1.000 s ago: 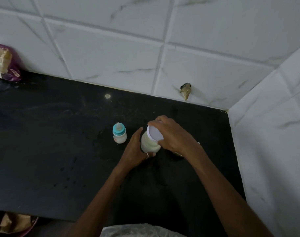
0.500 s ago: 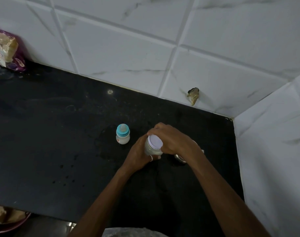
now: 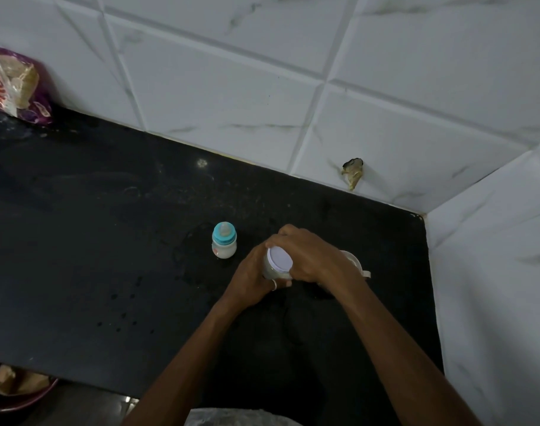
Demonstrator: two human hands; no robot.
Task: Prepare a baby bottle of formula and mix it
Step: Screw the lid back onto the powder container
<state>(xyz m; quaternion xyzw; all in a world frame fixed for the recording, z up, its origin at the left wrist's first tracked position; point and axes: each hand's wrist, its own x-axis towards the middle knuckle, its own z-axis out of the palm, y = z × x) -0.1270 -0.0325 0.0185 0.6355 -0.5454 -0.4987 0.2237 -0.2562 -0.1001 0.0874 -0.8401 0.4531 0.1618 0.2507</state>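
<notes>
On the black counter [image 3: 108, 241] we've got the jar [image 3: 271, 271] in both hands. Our left hand [image 3: 250, 281] has its fingers wrapped round the body, and our right hand [image 3: 308, 256] has its fingers curled down over the white lid [image 3: 280, 259], gripping the rim. The baby bottle [image 3: 224, 245] stands upright just left of the jar, teat on, clear of both hands. Our worry: the counter looks wet in spots, so a hard twist could skid the jar into the bottle. Our right wrist could also bump the cup [image 3: 353, 262] right behind it.
</notes>
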